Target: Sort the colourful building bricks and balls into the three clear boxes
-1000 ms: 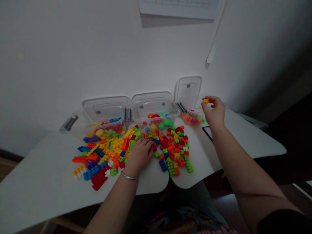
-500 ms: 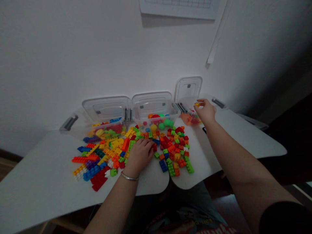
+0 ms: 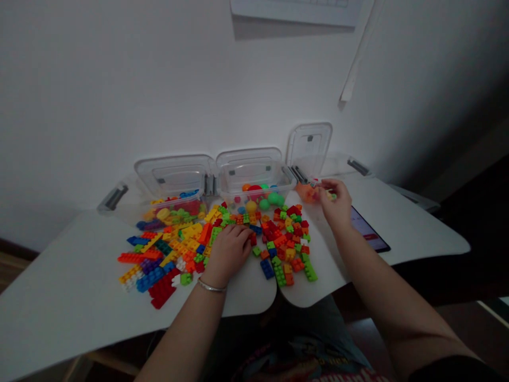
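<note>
My left hand (image 3: 230, 252) rests among the loose toy bricks with its fingers curled downward. A small red toy brick (image 3: 253, 239) is at its fingertips, partly covered by them. My right hand (image 3: 336, 204) is over the right clear plastic box (image 3: 338, 164), its thumb and fingers apart. A pale yellow-green piece (image 3: 331, 195) shows between the thumb and fingers; it appears to lie loose there. Orange and red pieces (image 3: 306, 192) show through that box's front. Colourful toy bricks (image 3: 286, 239) of several sizes are spread across the table (image 3: 246, 297), mostly around my left hand.
A left clear box (image 3: 175, 199) holds toy pieces, and a middle clear box (image 3: 254, 188) holds coloured balls. Their lids stand open against the wall (image 3: 159, 79). A tablet or phone (image 3: 368, 228) lies beside my right forearm. The tabletop has a notch at its front edge.
My right hand has moved down and slightly inward at the right box. The yellow piece formerly at its fingertips no longer shows there. The lit device has come into view. My left hand stays put.
</note>
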`<state>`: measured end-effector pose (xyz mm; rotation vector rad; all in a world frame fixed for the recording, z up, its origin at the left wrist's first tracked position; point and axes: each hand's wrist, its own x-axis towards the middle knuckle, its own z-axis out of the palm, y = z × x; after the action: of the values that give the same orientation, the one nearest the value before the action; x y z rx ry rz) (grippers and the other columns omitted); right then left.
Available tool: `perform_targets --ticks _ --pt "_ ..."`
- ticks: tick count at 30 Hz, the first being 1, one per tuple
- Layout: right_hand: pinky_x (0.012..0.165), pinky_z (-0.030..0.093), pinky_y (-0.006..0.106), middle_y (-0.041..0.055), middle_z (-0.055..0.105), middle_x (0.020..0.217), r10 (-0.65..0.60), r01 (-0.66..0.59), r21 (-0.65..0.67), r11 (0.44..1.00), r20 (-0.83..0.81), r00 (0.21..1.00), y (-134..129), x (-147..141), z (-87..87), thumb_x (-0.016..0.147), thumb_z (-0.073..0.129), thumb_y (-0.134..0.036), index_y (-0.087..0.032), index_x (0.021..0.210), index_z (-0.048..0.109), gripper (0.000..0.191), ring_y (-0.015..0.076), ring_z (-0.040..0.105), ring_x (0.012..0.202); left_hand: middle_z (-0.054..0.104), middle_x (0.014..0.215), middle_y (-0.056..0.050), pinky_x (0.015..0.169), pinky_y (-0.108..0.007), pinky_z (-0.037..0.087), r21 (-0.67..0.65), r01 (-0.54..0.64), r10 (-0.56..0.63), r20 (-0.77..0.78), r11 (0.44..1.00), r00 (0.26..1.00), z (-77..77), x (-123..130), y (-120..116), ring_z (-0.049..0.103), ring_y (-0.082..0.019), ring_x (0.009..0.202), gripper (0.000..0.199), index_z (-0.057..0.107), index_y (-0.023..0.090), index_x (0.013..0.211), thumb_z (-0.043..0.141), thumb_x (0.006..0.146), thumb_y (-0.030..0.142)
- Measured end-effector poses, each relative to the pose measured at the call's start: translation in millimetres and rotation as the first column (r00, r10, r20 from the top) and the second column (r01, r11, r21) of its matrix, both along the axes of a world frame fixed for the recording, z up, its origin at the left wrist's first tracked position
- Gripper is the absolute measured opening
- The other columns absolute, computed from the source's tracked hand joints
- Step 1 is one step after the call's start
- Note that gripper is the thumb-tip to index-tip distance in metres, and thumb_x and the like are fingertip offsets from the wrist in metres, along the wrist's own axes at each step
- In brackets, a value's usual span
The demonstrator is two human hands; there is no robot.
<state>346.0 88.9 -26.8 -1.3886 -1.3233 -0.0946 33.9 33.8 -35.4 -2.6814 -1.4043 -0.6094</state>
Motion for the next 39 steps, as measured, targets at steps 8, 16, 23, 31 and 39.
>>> perform_targets --ticks 8,16,23,31,39 --pt "0.099 0.045 0.045 0.0080 0.072 0.110 0.237 -0.186 -0.296 0.937 0.147 0.960 -11.2 -9.5 -48.5 0.084 0.047 -0.025 -0.023 0.105 0.069 0.031 0.0237 0.063 0.106 0.069 0.109 -0.007 0.090 -0.041 0.050 -0.003 -0.009 0.009 0.005 1.000 1.000 1.3 0.2 -2.0 0.059 -0.025 0.101 0.025 0.068 0.021 0.106 0.053 0.087 0.019" --pt "0.100 0.046 0.042 0.0060 0.073 0.112 0.270 -0.163 -0.385 0.908 0.244 0.932 -6.4 -2.7 -49.9 0.084 0.047 -0.020 -0.023 0.105 0.072 0.032 0.0228 0.064 0.107 0.069 0.111 -0.007 0.091 -0.041 0.050 -0.007 -0.017 0.017 -0.007 1.000 1.000 0.4 0.1 -1.4 0.058 -0.025 0.103 0.026 0.067 0.021 0.109 0.051 0.089 0.021" --pt "0.095 0.045 0.042 0.0060 0.073 0.105 0.116 0.036 -0.406 0.913 0.344 0.932 -18.9 0.6 -46.9 0.080 0.053 -0.020 -0.022 0.098 0.072 0.026 0.0261 0.063 0.103 0.069 0.110 -0.007 0.089 -0.041 0.050 0.008 -0.017 0.017 -0.016 1.000 1.000 -1.5 -0.7 0.4 0.058 -0.026 0.101 0.026 0.067 0.021 0.109 0.052 0.088 0.020" --pt "0.089 0.044 0.041 0.0076 0.072 0.106 0.054 0.103 -0.378 0.920 0.383 0.922 -20.5 -2.4 -43.9 0.087 0.056 -0.037 -0.022 0.104 0.072 0.028 0.0274 0.062 0.099 0.069 0.111 -0.007 0.091 -0.042 0.050 -0.002 -0.021 0.021 -0.024 1.000 0.999 -0.8 -0.3 0.6 0.059 -0.026 0.102 0.026 0.067 0.020 0.109 0.052 0.089 0.021" --pt "0.091 0.042 0.039 0.0056 0.075 0.103 0.107 0.087 -0.430 0.899 0.407 0.907 -17.0 -0.6 -51.7 0.089 0.056 -0.039 -0.022 0.103 0.075 0.028 0.0259 0.063 0.098 0.069 0.109 -0.007 0.090 -0.042 0.051 0.002 -0.018 0.018 -0.009 1.000 1.000 -0.3 -0.1 -0.7 0.059 -0.025 0.101 0.025 0.068 0.020 0.109 0.053 0.088 0.020"
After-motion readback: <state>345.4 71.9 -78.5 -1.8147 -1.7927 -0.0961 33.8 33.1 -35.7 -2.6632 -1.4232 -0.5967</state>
